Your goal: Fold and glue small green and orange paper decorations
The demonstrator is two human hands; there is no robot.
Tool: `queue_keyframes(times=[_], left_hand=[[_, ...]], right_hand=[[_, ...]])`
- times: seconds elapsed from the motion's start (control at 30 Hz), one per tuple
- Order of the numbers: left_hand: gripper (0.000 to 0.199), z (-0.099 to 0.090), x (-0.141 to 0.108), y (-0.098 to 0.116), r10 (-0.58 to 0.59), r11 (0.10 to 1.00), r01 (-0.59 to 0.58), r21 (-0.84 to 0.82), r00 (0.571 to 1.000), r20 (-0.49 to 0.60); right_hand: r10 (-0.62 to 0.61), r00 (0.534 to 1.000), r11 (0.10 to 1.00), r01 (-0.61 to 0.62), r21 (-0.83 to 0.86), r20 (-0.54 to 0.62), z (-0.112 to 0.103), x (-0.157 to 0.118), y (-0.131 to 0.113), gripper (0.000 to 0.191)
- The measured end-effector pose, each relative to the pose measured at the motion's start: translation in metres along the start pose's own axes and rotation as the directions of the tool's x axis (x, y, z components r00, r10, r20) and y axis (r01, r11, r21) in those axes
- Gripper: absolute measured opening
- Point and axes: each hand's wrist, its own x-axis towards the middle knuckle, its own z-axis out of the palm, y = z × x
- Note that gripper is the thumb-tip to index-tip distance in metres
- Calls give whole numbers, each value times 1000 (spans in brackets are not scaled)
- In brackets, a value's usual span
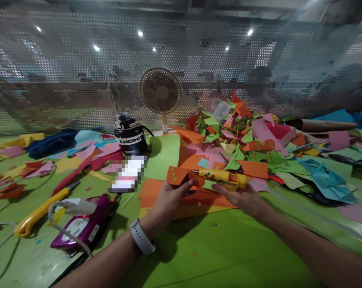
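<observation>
Left grip [172,197] pinched, right grip [240,198] curled, forearms [109,254] angled inward

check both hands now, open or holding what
Left hand: closed, holding orange paper.
Right hand: closed, holding a yellow tool.

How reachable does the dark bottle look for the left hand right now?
Probably yes: only flat paper seems between the left hand and dark bottle, though the hand holds an orange paper piece.
</observation>
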Motion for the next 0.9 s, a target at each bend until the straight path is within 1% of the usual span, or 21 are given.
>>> queue_keyframes(times=[0.2, 0.37, 0.57, 0.7, 0.77, 0.9], left_hand=[[20, 0, 0, -1, 9, 1000, -8, 14, 1000, -15], [19, -1, 0, -1, 15, 1000, -14, 16, 1000, -16], [20, 0, 0, -1, 37, 999, -36, 23, 999, -7], [22, 1, 1, 0, 73, 995, -70, 64, 996, -47], [21, 0, 2, 0, 113, 988, -105, 113, 991, -67], [13, -2, 2, 0, 205, 953, -187, 238, 977, -52]], right_hand=[[4, 1000, 1000, -3, -18, 10, 0, 0, 0, 36], [-8, 999, 999, 6, 32, 46, 0, -1, -4, 37], [-11, 999, 1000, 10, 2, 33, 0, 0, -4, 37], [-19, 999, 1000, 19, 8, 45, 0, 0, -10, 32], [-36, 998, 999, 37, -24, 44, 1, -1, -12, 30], [-98, 995, 978, 95, -188, -4, 0, -2, -8, 31]])
